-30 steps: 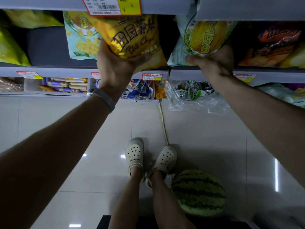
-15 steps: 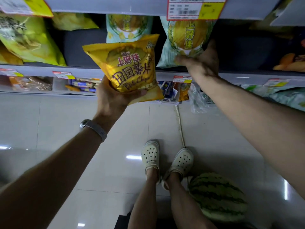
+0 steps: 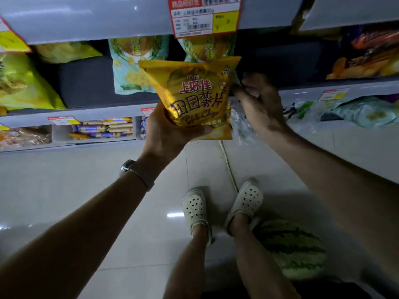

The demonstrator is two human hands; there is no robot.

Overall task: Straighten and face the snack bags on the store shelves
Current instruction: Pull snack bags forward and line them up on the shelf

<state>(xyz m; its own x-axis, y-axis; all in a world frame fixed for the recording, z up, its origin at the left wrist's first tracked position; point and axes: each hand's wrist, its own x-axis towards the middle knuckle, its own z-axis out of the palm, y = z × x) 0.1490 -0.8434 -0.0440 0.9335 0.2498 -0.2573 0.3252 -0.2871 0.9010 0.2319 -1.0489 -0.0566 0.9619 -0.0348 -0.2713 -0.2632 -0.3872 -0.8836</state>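
A yellow chip bag (image 3: 194,93) with red and brown lettering is upright, front facing me, just in front of the middle shelf (image 3: 97,113). My left hand (image 3: 168,134) grips it from below, thumb across its bottom front. My right hand (image 3: 259,104) is at the bag's right edge with fingers curled, thumb tip against the edge. Behind the yellow bag two teal-and-yellow snack bags (image 3: 133,67) (image 3: 207,48) stand on the shelf, the right one mostly hidden.
Green bags (image 3: 21,87) lie tilted at the shelf's left; an orange-and-dark bag (image 3: 367,59) sits at the right. A price tag (image 3: 205,16) hangs from the upper shelf. Small packs (image 3: 103,128) fill the lower shelf. A watermelon (image 3: 291,249) lies by my feet.
My left hand pulled the yellow bag off the shelf and turned it upright and face-on. My right hand let go of the teal-and-yellow bag and came down to the yellow bag's right edge.
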